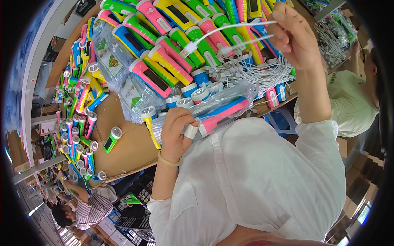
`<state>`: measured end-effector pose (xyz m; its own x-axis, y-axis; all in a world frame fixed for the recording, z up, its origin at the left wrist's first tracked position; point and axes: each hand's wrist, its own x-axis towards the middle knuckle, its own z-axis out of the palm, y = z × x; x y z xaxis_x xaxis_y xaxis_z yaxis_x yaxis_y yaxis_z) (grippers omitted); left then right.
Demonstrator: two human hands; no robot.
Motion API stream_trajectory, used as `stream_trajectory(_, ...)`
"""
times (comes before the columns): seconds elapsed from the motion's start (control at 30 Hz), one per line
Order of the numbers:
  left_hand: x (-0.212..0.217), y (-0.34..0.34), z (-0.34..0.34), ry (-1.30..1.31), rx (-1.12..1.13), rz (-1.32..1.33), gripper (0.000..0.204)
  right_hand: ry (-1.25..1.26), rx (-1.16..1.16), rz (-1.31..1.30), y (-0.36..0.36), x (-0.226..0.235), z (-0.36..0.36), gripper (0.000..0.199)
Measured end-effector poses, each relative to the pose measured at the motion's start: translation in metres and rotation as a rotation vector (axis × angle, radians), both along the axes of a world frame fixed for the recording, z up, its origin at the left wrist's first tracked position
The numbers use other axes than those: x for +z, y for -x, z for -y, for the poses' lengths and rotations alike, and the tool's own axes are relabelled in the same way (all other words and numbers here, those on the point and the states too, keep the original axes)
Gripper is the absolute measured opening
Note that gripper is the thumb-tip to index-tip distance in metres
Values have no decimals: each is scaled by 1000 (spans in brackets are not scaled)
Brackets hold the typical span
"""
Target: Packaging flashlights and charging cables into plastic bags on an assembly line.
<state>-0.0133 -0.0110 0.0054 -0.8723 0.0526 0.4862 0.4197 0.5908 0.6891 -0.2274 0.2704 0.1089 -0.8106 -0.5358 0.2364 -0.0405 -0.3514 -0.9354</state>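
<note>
My left hand (176,130) is closed at the table's near edge, gripping a pink and blue flashlight (223,116) with a white head. A clear plastic bag (242,92) surrounds the flashlight, which lies tilted against my shirt. White wrapping covers a digit of this hand. Raised at the upper right, my right hand (296,37) pinches a white USB cable (234,26). The cable's ends stretch leftward in the air, and a USB plug (189,48) hangs above the heaped flashlights. A yellow flashlight (152,126) stands just left of my left hand.
Heaped colourful flashlights (180,16) cover the far table. A tangle of white cables (266,73) lies beneath my right hand. Clear bags (115,67) lie left of the heap; more flashlights (76,139) stand farther left. Co-workers sit at right (349,102) and lower left (98,209).
</note>
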Motion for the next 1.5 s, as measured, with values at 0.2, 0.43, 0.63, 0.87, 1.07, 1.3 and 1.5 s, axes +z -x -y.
stream_trajectory(0.2,-5,0,0,-39,-39,-35,25,92,153,456,-49,-43,7,19)
stream_trajectory(0.43,-6,3,2,-71,-55,-21,23,-72,53,439,-69,-67,-10,22)
stream_trajectory(0.63,5,-6,-2,-50,66,22,26,-510,201,-146,-81,-51,12,24)
stream_trajectory(0.87,3,-26,2,-14,174,57,26,-702,279,-679,-76,-69,60,18)
stream_trajectory(1.07,15,-27,-7,-81,179,118,22,-769,372,-717,-92,-74,79,18)
stream_trajectory(1.3,18,-24,-15,-133,200,88,21,-610,555,-334,-95,-59,90,20)
stream_trajectory(1.5,14,-28,-10,-148,190,51,21,-536,298,-901,-94,-74,82,14)
